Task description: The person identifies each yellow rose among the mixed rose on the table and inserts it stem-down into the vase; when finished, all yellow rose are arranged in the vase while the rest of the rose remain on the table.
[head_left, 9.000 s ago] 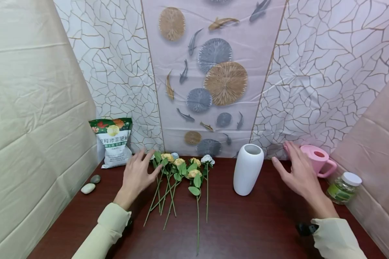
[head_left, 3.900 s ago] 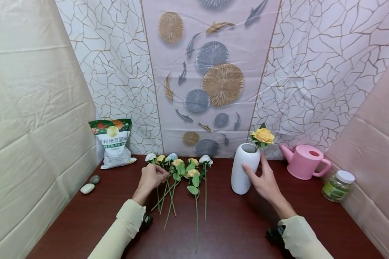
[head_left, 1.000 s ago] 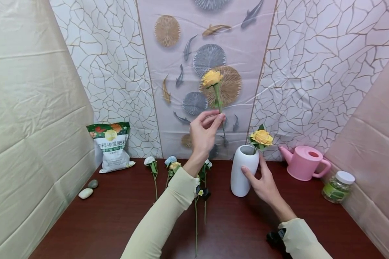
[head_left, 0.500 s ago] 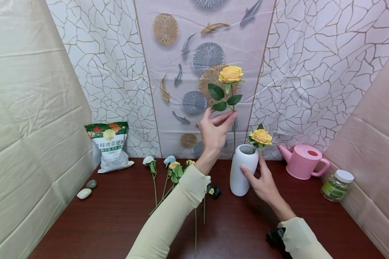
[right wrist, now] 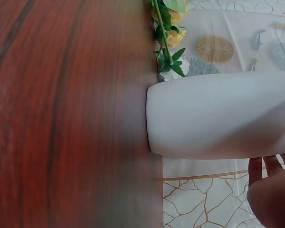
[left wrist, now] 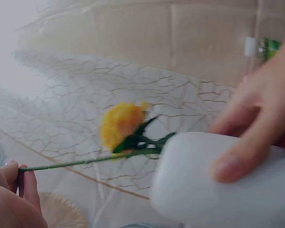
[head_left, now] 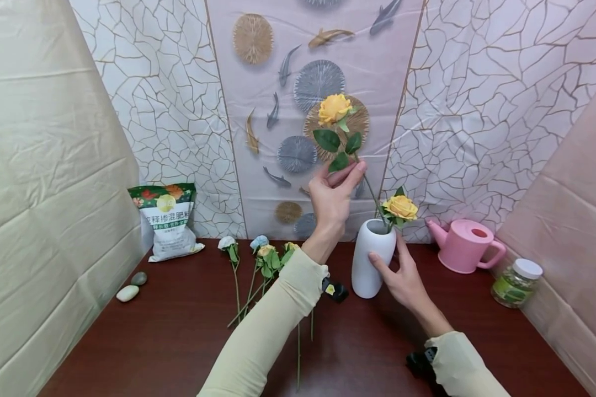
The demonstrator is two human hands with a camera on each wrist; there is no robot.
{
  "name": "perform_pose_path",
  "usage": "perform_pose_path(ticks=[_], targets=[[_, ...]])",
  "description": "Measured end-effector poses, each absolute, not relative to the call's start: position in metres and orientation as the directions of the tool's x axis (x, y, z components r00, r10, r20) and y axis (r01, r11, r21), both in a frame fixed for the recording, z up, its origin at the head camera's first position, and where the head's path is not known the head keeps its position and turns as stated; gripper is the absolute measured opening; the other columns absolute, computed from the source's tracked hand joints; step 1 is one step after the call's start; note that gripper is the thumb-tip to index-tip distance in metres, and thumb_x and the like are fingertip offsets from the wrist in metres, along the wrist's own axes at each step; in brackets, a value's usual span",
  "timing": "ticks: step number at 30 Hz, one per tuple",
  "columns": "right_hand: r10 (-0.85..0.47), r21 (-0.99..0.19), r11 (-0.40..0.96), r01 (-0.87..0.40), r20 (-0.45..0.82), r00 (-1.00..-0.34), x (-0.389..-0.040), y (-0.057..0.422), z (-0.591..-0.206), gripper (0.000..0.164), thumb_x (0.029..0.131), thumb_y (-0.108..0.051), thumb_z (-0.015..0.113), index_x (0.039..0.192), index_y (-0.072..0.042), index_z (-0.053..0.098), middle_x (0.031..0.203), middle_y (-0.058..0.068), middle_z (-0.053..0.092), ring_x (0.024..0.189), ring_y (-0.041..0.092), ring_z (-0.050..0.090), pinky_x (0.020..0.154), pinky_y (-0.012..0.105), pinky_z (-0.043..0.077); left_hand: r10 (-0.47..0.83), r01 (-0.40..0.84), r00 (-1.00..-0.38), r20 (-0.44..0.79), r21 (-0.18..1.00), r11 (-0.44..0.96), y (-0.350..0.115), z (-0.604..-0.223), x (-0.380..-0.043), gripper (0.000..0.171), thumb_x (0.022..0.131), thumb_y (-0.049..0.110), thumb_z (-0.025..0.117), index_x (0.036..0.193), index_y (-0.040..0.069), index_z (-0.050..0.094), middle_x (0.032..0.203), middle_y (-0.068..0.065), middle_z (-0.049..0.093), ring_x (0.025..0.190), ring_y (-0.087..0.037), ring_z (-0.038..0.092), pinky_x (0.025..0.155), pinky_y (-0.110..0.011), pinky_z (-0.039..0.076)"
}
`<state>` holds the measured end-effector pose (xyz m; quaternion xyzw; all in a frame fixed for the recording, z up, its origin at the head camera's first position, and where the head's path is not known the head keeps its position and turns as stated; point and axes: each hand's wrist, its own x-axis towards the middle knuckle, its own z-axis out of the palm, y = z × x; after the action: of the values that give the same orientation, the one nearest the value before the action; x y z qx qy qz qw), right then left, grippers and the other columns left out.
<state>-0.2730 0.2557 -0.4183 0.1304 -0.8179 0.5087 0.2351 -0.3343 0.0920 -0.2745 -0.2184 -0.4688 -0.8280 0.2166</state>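
My left hand [head_left: 331, 198] pinches the green stem of a yellow rose [head_left: 335, 108] between thumb and fingers. The bloom leans up and left above the hand, and the stem slants down to the mouth of a tall white vase [head_left: 367, 267]. How deep its lower end sits is hidden. A second yellow rose [head_left: 400, 208] stands in the vase, leaning over the right rim. My right hand [head_left: 404, 278] grips the upright vase from its right side, thumb across the front. In the left wrist view the thumb lies on the vase [left wrist: 194, 190].
Several roses lie left of the vase, among them a white rose [head_left: 227, 242], a blue rose [head_left: 260, 242] and yellow ones, partly behind my left sleeve. A fertilizer bag [head_left: 171, 226] and stones [head_left: 127, 293] are left; a pink watering can [head_left: 464, 248] and jar [head_left: 517, 284] right.
My right hand moved from near the watering can onto the vase, and one yellow rose went in. My left hand lifted another from the table and brought its stem to the vase mouth.
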Motion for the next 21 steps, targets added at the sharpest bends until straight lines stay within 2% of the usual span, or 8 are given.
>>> perform_pose_path(ticks=[6, 14, 21], targets=[[0.025, -0.771, 0.467, -0.433, 0.501, -0.865, -0.263, 0.252, -0.408, 0.075, 0.096, -0.021, 0.069, 0.159, -0.017, 0.027, 0.144, 0.013, 0.052, 0.119, 0.000, 0.052, 0.095, 0.011, 0.045, -0.136, 0.556, -0.827, 0.545, 0.756, -0.346, 0.098, -0.292, -0.336, 0.034, 0.084, 0.026, 0.083, 0.113, 0.013, 0.073, 0.099, -0.006, 0.079, 0.092, -0.012, 0.076, 0.082, -0.026, 0.061], [0.013, -0.767, 0.455, -0.453, 0.514, -0.857, -0.265, 0.253, -0.408, 0.075, 0.096, -0.021, 0.069, 0.159, -0.019, 0.027, 0.143, 0.013, 0.054, 0.117, 0.001, 0.054, 0.093, 0.016, 0.049, -0.047, 0.486, -0.871, 0.488, 0.846, -0.218, 0.099, -0.312, -0.339, 0.030, 0.085, 0.032, 0.082, 0.111, 0.017, 0.074, 0.098, 0.002, 0.079, 0.094, -0.006, 0.074, 0.083, -0.025, 0.059], [0.017, -0.773, 0.448, -0.448, 0.508, -0.861, -0.265, 0.253, -0.410, 0.075, 0.097, -0.021, 0.069, 0.159, -0.017, 0.026, 0.144, 0.014, 0.053, 0.118, -0.001, 0.053, 0.093, 0.015, 0.049, 0.027, 0.403, -0.913, 0.406, 0.912, -0.072, 0.100, -0.332, -0.339, 0.045, 0.085, 0.040, 0.081, 0.122, 0.017, 0.068, 0.097, 0.009, 0.079, 0.097, -0.002, 0.072, 0.088, -0.029, 0.058]])
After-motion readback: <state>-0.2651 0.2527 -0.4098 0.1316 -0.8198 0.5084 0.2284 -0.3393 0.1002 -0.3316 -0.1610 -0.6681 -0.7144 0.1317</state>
